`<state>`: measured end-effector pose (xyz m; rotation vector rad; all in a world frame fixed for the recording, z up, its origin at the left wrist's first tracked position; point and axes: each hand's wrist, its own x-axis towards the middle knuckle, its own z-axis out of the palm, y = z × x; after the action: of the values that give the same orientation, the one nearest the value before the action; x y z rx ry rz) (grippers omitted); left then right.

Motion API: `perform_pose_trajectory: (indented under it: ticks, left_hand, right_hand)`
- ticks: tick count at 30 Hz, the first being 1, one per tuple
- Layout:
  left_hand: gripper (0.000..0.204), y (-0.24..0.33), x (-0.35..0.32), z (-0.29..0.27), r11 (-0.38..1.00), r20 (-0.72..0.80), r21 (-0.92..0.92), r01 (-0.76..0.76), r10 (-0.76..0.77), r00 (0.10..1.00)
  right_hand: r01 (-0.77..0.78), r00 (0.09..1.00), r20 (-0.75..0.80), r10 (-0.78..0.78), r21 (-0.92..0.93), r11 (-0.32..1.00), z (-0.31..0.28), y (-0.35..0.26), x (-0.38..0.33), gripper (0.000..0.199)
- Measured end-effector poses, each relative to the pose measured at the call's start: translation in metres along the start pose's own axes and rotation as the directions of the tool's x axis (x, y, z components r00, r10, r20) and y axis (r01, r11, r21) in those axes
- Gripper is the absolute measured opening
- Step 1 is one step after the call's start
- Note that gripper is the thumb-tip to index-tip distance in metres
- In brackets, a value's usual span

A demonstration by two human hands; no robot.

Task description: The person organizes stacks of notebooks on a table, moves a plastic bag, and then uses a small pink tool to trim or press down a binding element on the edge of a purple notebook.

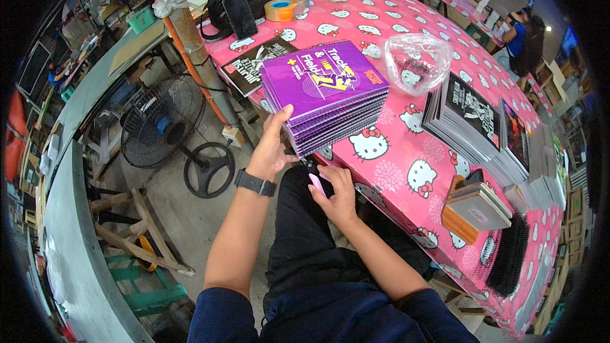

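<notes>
A stack of purple spiral-bound notebooks (330, 79) stands at the near left edge of the table, its spirals facing the front. My left hand (272, 149), with a dark watch on its wrist, grips the stack's near left corner, thumb on the top cover and fingers lower down. Just below the front corner, my right hand (337, 197) closes around a small pink-handled tool (317, 184). Its dark head points up toward the spirals, and its exact kind is unclear. Behind the stack lies a black notebook (254, 63), partly covered.
On the pink cartoon-cat tablecloth (387, 165) are a clear plastic bag (417, 63), black notebook stacks (467, 114), wooden blocks (476, 209), black spiral coils (510, 254), tape rolls (281, 9) and a black bag (241, 0). A standing fan (168, 127) and a post (190, 44) are at left.
</notes>
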<state>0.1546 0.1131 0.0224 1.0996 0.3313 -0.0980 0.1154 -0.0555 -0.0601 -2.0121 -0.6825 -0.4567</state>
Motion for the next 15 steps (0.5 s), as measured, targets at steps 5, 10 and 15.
perform_pose_trajectory:
  ticks: [5, 10, 15]
  left_hand:
    - [0.092, -0.001, 0.001, -0.001, 1.0, 0.019, -0.024, 0.018, -0.018, 1.0]
    - [0.092, 0.0, -0.001, 0.001, 1.0, 0.019, -0.006, 0.003, -0.003, 1.0]
    - [0.09, -0.002, 0.003, -0.002, 1.0, -0.001, -0.004, 0.003, -0.003, 1.0]
  right_hand:
    - [-0.783, 0.536, 0.743, 0.4, 0.615, -0.091, -0.01, 0.004, 0.009, 0.03]
    - [-0.413, 0.911, 0.195, 0.364, 0.421, 0.807, 0.004, 0.003, -0.007, 0.036]
    - [-0.079, 0.997, 0.013, 0.079, 0.02, 0.997, 0.004, 0.0, -0.005, 0.042]
